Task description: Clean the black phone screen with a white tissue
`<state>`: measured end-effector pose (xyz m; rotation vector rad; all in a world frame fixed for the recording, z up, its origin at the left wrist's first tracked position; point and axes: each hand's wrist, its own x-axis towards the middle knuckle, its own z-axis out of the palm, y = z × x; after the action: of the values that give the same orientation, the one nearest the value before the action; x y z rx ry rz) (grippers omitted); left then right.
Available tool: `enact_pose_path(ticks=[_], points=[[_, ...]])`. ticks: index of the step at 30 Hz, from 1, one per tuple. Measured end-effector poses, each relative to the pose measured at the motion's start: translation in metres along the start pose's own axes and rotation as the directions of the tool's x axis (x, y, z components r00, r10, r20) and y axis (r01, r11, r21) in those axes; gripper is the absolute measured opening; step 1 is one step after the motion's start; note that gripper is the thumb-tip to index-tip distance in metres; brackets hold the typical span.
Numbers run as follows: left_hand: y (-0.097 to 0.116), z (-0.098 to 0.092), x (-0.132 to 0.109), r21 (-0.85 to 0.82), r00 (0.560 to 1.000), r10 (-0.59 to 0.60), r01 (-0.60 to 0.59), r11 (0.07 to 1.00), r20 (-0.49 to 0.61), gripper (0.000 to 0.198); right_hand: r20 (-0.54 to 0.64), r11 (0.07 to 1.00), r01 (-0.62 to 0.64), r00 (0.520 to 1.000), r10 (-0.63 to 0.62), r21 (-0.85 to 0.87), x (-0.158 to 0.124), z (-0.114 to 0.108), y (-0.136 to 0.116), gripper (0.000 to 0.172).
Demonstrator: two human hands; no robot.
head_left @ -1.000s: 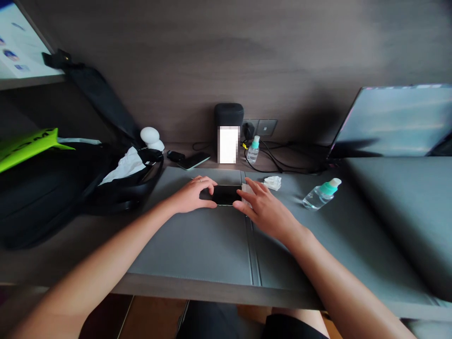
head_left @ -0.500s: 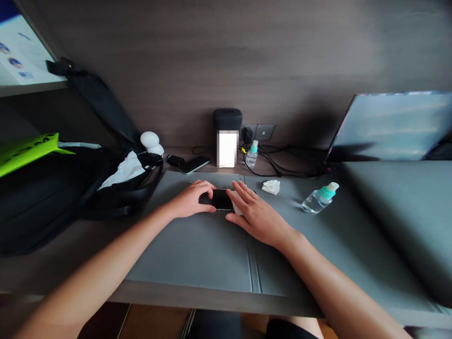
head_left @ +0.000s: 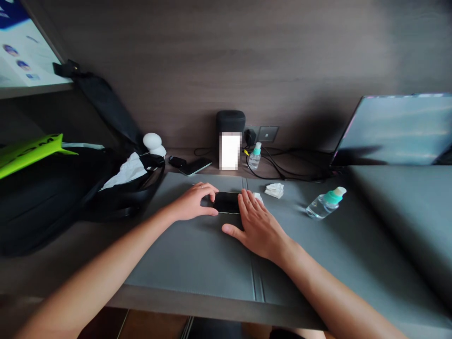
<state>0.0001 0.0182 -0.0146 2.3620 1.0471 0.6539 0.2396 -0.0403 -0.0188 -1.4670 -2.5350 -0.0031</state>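
A black-screened smartphone (head_left: 227,203) lies flat on the grey desk mat (head_left: 197,254). My left hand (head_left: 196,201) is closed on its left end, thumb on the near edge and fingers on the far edge. Across the right end of the phone lies my right hand (head_left: 259,223), palm down, fingers straight and thumb spread away. A bit of white tissue (head_left: 259,197) shows beyond the right fingers; the rest is hidden under the hand. To the right sits a crumpled tissue (head_left: 274,190). A clear spray bottle (head_left: 325,203) with a green top lies tilted further right.
At the back stand a black box-shaped device (head_left: 230,122) and a second small bottle (head_left: 254,157) beside cables (head_left: 278,169). Another phone (head_left: 196,166) lies back left. A black bag (head_left: 70,188) fills the left side. At right are a screen (head_left: 395,132) and a grey padded surface (head_left: 406,202).
My right hand has slid right along the phone, uncovering more of its screen, and the tissue now shows past the fingers' far side. My left hand keeps its grip.
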Motion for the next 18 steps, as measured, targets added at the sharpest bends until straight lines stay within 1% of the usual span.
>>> enact_pose_path(ticks=[2,5,7,9,11,13,16,18], points=[[-0.001,0.000,0.000,-0.001,1.000,0.000,0.000,1.000,-0.005,0.025,-0.001,1.000,0.024,1.000,-0.024,0.015,0.002,0.001,-0.001,0.108],[-0.001,0.001,0.000,-0.002,1.000,-0.007,0.007,1.000,-0.002,0.026,0.035,0.994,0.098,0.994,-0.099,0.042,0.008,0.001,-0.007,0.106],[-0.002,0.002,0.001,-0.003,1.000,-0.011,0.011,1.000,0.003,0.026,0.062,0.989,0.140,0.988,-0.143,0.056,0.013,0.002,-0.012,0.109],[-0.002,0.002,0.002,-0.009,1.000,-0.007,0.007,1.000,0.003,0.026,0.069,0.984,0.165,0.983,-0.170,0.065,0.017,0.003,-0.019,0.117],[-0.002,0.003,0.002,-0.015,1.000,-0.002,0.002,1.000,-0.006,0.028,0.070,0.983,0.167,0.983,-0.172,0.075,0.021,0.005,-0.028,0.125],[-0.002,0.003,0.001,-0.024,0.999,-0.022,0.021,0.999,-0.029,0.030,0.092,0.984,0.153,0.983,-0.162,0.095,0.026,0.006,-0.036,0.131],[-0.004,0.004,-0.001,-0.042,0.994,-0.091,0.089,0.995,-0.055,0.036,0.135,0.984,0.123,0.981,-0.140,0.131,0.034,0.007,-0.046,0.134],[-0.005,0.004,-0.002,-0.047,0.992,-0.112,0.109,0.993,-0.054,0.040,0.144,0.983,0.120,0.979,-0.141,0.141,0.036,0.007,-0.047,0.133]])
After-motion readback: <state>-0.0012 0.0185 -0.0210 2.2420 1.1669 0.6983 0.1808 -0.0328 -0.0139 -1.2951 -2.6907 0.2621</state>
